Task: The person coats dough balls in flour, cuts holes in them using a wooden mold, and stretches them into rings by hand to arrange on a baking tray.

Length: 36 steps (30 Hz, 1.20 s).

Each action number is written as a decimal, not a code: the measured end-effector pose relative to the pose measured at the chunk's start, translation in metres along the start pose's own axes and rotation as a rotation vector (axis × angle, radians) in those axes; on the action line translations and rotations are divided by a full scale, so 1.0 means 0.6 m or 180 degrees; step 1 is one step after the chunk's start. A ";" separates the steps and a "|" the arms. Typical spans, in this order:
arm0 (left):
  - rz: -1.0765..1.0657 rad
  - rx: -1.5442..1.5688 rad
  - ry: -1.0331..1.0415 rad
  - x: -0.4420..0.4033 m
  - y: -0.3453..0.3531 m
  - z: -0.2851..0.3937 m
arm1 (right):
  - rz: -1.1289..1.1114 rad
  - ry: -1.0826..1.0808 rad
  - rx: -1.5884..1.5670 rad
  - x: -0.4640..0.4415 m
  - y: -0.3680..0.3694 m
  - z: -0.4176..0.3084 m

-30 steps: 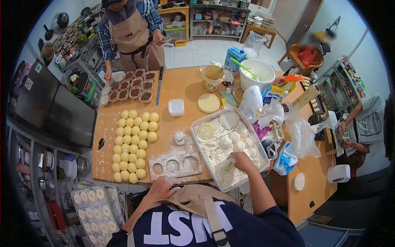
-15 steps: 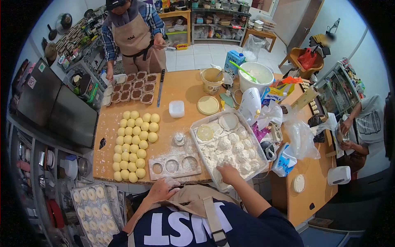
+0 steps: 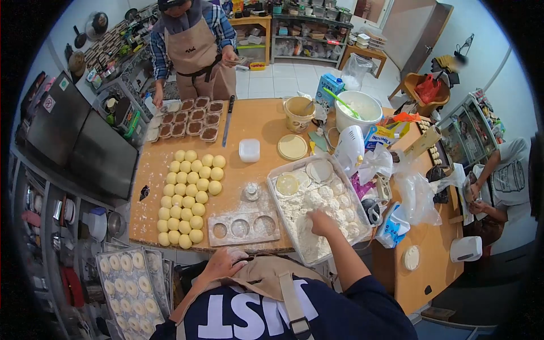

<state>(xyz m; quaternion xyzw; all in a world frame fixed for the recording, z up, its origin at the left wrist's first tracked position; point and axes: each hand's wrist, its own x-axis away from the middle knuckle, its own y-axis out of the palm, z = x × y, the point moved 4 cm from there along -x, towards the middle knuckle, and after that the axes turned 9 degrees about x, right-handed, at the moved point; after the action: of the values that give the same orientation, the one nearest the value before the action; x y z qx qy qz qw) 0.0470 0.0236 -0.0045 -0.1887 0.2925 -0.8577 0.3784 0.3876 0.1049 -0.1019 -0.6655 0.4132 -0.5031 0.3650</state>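
My right hand (image 3: 323, 224) reaches into a white tray (image 3: 283, 232) of flour (image 3: 309, 245), its fingers bent together and partly hidden. Just beyond it, several flour-coated dough balls (image 3: 326, 192) lie in the tray. Two round discs, a yellowish lid (image 3: 287, 183) and a whitish one (image 3: 319, 169), rest at the tray's far end. My left hand (image 3: 225, 262), dusted with flour, lies at the table's near edge with its fingers stretched out. Near it is a floured board with three round holes (image 3: 243, 228). Several smooth yellow dough balls (image 3: 187, 198) stand in rows at the left.
Across the table a person (image 3: 195, 51) handles tubs with brown filling (image 3: 188, 117); a long knife (image 3: 228, 122) lies beside them. A hand mixer (image 3: 349, 148), white bowl (image 3: 358, 113) and plastic bags crowd the right. Ring-shaped dough on trays (image 3: 130, 283) stands lower left.
My right hand has moved farther into the tray, away from me and towards the dough balls, its fingers more bent. My left hand has stayed about where it was. The view has shifted slightly.
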 end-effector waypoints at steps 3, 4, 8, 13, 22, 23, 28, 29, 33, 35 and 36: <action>0.0000 0.0060 -0.0094 0.006 0.002 -0.006 | -0.0102 -0.0166 -0.0032 0.009 -0.018 0.006; 0.0022 0.0044 -0.0091 0.009 0.004 -0.009 | 0.0217 -0.0052 -0.0011 0.012 -0.029 0.012; 0.0123 -0.0021 0.0018 0.014 0.005 -0.014 | 0.1412 -0.0128 -0.0193 0.024 -0.066 0.038; 0.0142 0.0029 0.0062 0.011 0.000 -0.006 | 0.0431 0.0333 -0.0109 0.050 -0.084 0.043; 0.0024 -0.0065 0.0135 0.000 0.008 -0.020 | 0.0043 0.0095 0.0011 0.047 -0.001 0.035; -0.0024 -0.0050 0.0140 0.001 0.008 -0.024 | 0.0022 0.0013 -0.0084 0.046 -0.006 0.048; 0.0040 -0.0162 0.0267 -0.001 -0.005 -0.028 | 0.0031 0.0732 -0.0705 0.108 -0.151 0.059; 0.0015 -0.0156 0.0239 -0.001 -0.008 -0.029 | 0.0116 0.0947 -0.0632 0.110 -0.173 0.061; -0.0014 -0.0136 0.0203 -0.001 -0.018 -0.045 | 0.0480 0.0462 -0.0375 0.108 -0.172 0.081; -0.0004 -0.0150 0.0222 0.003 -0.027 -0.054 | 0.0519 0.0094 0.0060 0.091 -0.124 0.098; 0.0011 -0.0161 0.0239 0.006 -0.034 -0.055 | 0.0462 0.0259 -0.0093 0.087 -0.122 0.102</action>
<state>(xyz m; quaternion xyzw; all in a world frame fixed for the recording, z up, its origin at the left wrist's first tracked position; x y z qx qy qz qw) 0.0158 0.0440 -0.0162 -0.1654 0.3284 -0.8559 0.3637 0.4683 0.0898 -0.0308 -0.6180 0.4821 -0.4959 0.3737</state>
